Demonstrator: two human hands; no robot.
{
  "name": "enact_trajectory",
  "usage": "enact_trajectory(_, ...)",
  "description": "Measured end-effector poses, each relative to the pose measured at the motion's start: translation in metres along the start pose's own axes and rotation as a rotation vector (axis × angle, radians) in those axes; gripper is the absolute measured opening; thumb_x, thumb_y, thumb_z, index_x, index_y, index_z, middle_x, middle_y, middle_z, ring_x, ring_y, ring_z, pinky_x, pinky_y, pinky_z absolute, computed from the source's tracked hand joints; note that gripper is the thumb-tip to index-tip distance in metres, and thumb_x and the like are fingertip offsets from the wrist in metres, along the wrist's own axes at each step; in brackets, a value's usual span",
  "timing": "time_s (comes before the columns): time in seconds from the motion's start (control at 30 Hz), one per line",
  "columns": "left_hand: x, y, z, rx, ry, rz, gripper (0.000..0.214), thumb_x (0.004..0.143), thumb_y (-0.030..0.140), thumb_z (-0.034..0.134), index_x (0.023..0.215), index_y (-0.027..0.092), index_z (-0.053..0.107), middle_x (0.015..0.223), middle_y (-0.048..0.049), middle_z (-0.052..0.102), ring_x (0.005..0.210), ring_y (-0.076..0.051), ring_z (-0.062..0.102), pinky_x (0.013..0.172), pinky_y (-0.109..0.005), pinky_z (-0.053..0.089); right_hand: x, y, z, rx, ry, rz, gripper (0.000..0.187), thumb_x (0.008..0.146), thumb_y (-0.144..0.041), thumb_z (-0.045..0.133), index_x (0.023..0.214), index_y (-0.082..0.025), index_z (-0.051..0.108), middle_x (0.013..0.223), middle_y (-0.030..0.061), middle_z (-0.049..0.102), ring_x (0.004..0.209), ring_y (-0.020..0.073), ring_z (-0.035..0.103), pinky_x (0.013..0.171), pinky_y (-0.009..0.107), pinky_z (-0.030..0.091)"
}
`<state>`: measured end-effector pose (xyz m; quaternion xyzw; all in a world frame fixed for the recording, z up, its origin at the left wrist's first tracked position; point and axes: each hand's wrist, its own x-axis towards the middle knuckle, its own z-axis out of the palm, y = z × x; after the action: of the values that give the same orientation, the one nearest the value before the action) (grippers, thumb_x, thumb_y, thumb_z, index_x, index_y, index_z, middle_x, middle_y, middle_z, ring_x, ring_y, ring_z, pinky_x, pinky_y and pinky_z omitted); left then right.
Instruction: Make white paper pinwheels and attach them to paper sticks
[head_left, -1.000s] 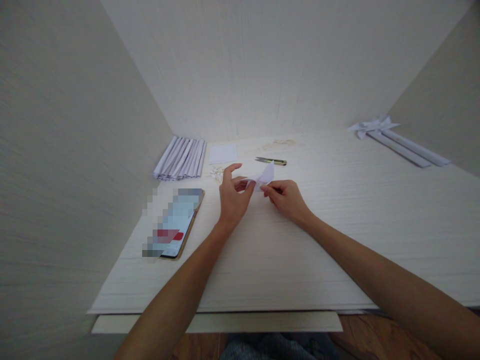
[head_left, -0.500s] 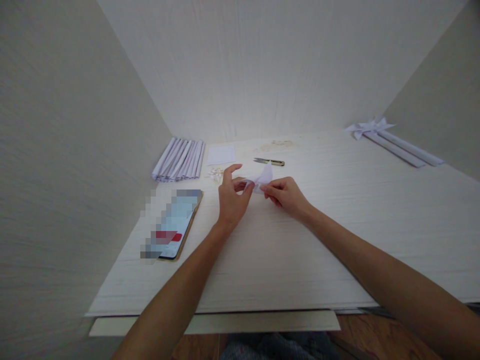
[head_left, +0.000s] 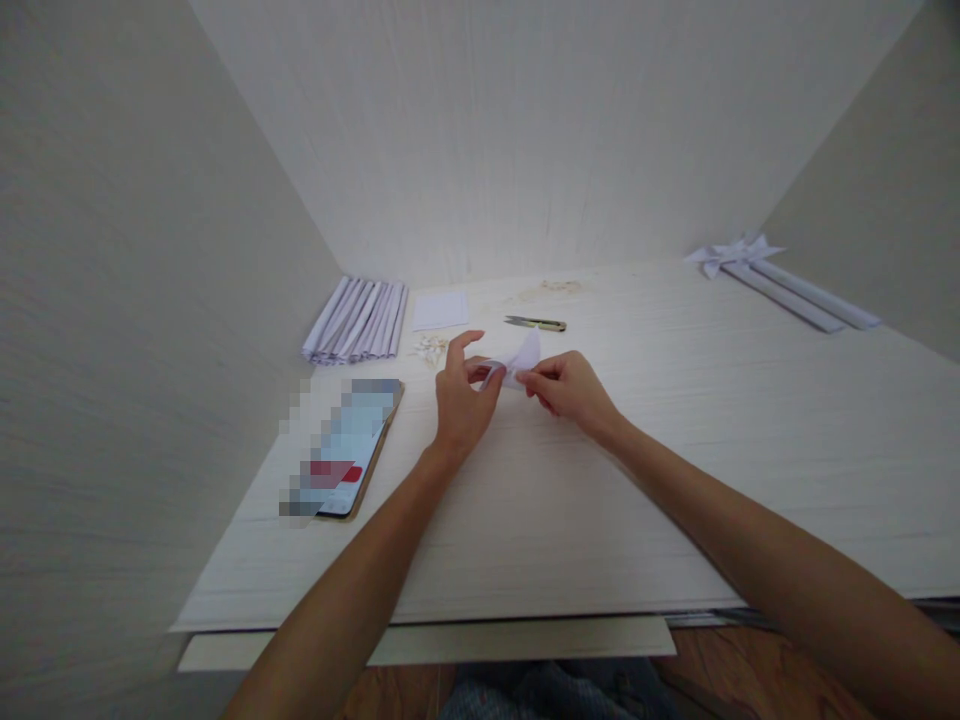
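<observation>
A small folded piece of white paper (head_left: 523, 357) is held just above the white table (head_left: 675, 450), pinched between both my hands. My left hand (head_left: 459, 400) grips its left end with thumb and fingers, the index finger raised. My right hand (head_left: 574, 390) pinches its right lower edge with closed fingers. The paper's pointed flap sticks up between the two hands.
A stack of folded white paper strips (head_left: 358, 320) lies at the back left, with a white sheet (head_left: 441, 311) and small thread snips (head_left: 535, 323) beside it. A phone (head_left: 346, 447) lies to my left. Paper scraps (head_left: 433, 347) sit near my left hand. Folded paper pieces (head_left: 780, 280) lie far right.
The paper's flap has dropped slightly lower between my fingers as the hands drew a bit closer together. Both hands stay in the same spot.
</observation>
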<state>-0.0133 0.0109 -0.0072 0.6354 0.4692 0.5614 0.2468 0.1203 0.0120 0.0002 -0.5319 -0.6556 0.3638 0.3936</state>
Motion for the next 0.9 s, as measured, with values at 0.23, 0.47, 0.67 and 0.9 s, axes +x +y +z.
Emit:
enact_trajectory(0.23,0.0002,-0.0023,-0.0008,0.008,0.032,0.025,0.041,0.063,0.012,0.056,0.101,0.019,0.041,0.064,0.0053,0.056,0.058,-0.009,0.059,0.061,-0.022,0.048,0.0007,-0.0042,0.0047,0.198,-0.089,0.192,0.027,0.069,-0.028,0.048,0.044,-0.016,0.046,0.034,-0.0057,0.035,0.03,0.0053,0.027,0.034,0.022,0.02)
enact_trajectory(0.47,0.0007,-0.0004,0.0004,0.006,0.023,0.038,0.041,0.062,0.01,0.056,0.1,0.018,0.041,0.062,0.0062,0.056,0.056,-0.007,0.058,0.06,-0.02,0.048,-0.0032,-0.0047,0.0001,-0.109,0.115,-0.125,0.028,0.066,-0.027,0.053,0.042,-0.015,0.047,0.038,-0.0027,0.041,0.038,0.0067,0.035,0.041,0.022,0.023)
enact_trajectory(0.67,0.0007,0.0005,-0.0008,0.0,0.047,0.045,0.041,0.063,0.011,0.056,0.1,0.018,0.041,0.065,0.005,0.057,0.058,-0.008,0.059,0.06,-0.021,0.049,-0.0012,-0.008,0.0026,0.202,-0.085,0.167,0.028,0.069,-0.031,0.049,0.045,-0.016,0.046,0.035,-0.0054,0.035,0.031,0.0051,0.028,0.035,0.022,0.019)
enact_trajectory(0.9,0.0012,0.0028,-0.0011,0.005,0.023,0.051,0.042,0.062,0.01,0.056,0.1,0.018,0.041,0.065,0.005,0.057,0.058,-0.008,0.059,0.06,-0.021,0.049,-0.0028,-0.006,-0.0004,0.072,-0.007,0.05,0.028,0.068,-0.03,0.05,0.044,-0.016,0.046,0.037,-0.0038,0.039,0.034,0.0059,0.032,0.037,0.021,0.021)
